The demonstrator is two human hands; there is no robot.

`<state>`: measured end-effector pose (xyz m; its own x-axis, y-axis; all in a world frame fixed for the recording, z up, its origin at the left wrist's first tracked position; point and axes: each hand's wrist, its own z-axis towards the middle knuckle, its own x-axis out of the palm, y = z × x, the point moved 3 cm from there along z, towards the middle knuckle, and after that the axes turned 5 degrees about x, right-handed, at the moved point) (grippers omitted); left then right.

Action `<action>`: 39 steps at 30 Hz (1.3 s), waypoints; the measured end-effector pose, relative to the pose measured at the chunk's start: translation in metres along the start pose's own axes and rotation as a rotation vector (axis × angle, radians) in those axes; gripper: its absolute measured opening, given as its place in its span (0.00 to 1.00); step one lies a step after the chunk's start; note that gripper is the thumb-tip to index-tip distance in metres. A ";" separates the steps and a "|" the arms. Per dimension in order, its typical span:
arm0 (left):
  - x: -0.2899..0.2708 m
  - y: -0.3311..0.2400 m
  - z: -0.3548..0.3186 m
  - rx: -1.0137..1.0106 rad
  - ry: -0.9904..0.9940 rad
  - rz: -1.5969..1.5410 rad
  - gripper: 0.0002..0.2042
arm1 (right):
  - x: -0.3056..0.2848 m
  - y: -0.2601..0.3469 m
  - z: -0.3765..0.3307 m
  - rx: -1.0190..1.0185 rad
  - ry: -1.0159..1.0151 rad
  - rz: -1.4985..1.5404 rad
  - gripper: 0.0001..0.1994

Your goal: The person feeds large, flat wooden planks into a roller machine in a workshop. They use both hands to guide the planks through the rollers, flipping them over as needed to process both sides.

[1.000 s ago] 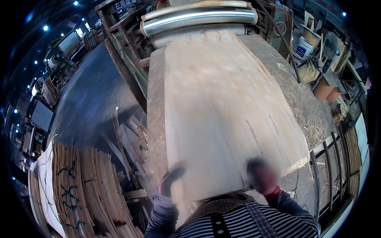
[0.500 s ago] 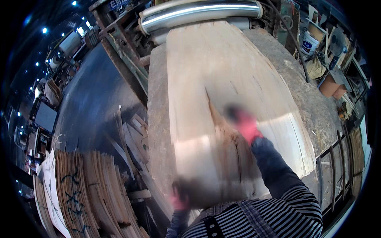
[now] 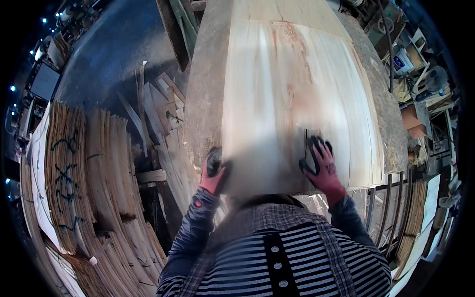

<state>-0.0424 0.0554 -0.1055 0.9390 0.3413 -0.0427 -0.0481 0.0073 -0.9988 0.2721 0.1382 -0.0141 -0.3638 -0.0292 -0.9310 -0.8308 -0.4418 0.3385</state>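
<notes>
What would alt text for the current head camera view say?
A pale wood sheet lies on a table, the person's gloved left hand at its left edge, gloved right hand spread over its near end. Stacked sheets stand at left.

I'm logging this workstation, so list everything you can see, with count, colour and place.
Veneer sheets: at least two, cream with brown streaks, overlapping on worktable
Worktable: one, grey-brown, centre
Veneer stacks: several, tan-brown, lower left and right
Wood scraps: several, pale, left of worktable
Machine frame: one, partial, brown-green, top
Bucket: one, white and blue, upper right
Fan: one, grey, right
Cardboard box: one, brown, right
Lights: several, white, far left
Floor: one, blue-grey, upper left
Striped shirt: one, dark and white, bottom centre
Left grip: one, pink-black glove, at sheets' left edge
Right grip: one, pink-black glove, spread on front sheet
</notes>
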 end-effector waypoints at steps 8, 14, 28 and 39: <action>0.047 0.001 -0.012 0.133 0.291 -0.240 0.23 | 0.010 0.006 -0.084 0.049 0.018 0.131 0.40; 0.041 -0.051 0.010 0.124 0.250 0.389 0.45 | 0.035 -0.002 -0.097 0.031 0.125 0.133 0.44; 0.030 0.006 0.021 -0.158 0.346 0.296 0.31 | -0.028 0.004 0.029 -0.040 -0.106 0.037 0.33; 0.027 0.016 0.018 -0.121 0.272 0.400 0.21 | 0.017 -0.039 0.207 0.077 -0.253 -0.240 0.30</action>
<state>-0.0241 0.0812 -0.1222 0.9107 0.0371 -0.4114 -0.3978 -0.1891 -0.8978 0.2114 0.3403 -0.0148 -0.2390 0.2948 -0.9252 -0.9311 -0.3398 0.1323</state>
